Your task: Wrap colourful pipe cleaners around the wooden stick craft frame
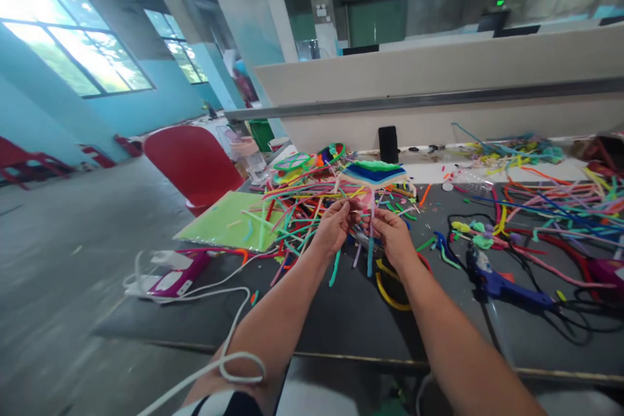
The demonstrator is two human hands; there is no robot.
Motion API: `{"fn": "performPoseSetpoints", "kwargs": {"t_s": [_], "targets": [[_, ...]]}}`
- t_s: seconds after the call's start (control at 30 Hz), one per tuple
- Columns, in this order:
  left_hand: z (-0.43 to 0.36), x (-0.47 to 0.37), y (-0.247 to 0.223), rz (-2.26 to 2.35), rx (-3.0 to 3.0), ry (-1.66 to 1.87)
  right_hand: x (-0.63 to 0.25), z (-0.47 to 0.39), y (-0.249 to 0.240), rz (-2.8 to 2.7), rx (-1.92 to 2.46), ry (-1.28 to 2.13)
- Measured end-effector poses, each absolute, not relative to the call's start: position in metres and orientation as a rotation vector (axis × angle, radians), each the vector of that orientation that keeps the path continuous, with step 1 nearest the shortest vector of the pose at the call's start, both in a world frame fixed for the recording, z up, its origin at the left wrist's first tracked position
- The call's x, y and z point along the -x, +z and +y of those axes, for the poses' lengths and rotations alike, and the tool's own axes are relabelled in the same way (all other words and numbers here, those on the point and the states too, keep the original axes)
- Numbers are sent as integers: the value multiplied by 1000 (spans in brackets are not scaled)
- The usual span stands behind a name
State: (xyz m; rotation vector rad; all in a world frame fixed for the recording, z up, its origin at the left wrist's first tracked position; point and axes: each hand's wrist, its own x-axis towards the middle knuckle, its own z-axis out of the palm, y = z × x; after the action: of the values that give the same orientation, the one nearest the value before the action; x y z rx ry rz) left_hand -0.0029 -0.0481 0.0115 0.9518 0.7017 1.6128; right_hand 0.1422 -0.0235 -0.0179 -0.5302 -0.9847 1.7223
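Both hands, left hand [335, 226] and right hand [394, 237], pinch a blue-green woven pipe-cleaner piece [374, 173].

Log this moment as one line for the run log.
left hand: pinching craft stems | right hand: gripping same stems | woven pipe-cleaner piece: held above table | glue gun: lying right, untouched

Two hands, the left hand [335, 226] and the right hand [392, 234], are over the table [351, 318]. One blue glue gun [497, 283], one green sheet [227, 221], one red chair [192, 162] and one black phone [388, 143] are present. Loose pipe cleaners [312, 198] are too many to count.
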Motion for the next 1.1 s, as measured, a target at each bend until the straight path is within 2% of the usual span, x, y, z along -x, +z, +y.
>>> {"fn": "performPoseSetpoints", "kwargs": {"t_s": [0.6, 1.1], "targets": [[-52, 1, 9, 561, -941, 1593, -154, -23, -10, -1001, 386, 1724], [-52, -20, -8, 842, -1086, 1563, -144, -18, -15, -954, 427, 1638]]}}
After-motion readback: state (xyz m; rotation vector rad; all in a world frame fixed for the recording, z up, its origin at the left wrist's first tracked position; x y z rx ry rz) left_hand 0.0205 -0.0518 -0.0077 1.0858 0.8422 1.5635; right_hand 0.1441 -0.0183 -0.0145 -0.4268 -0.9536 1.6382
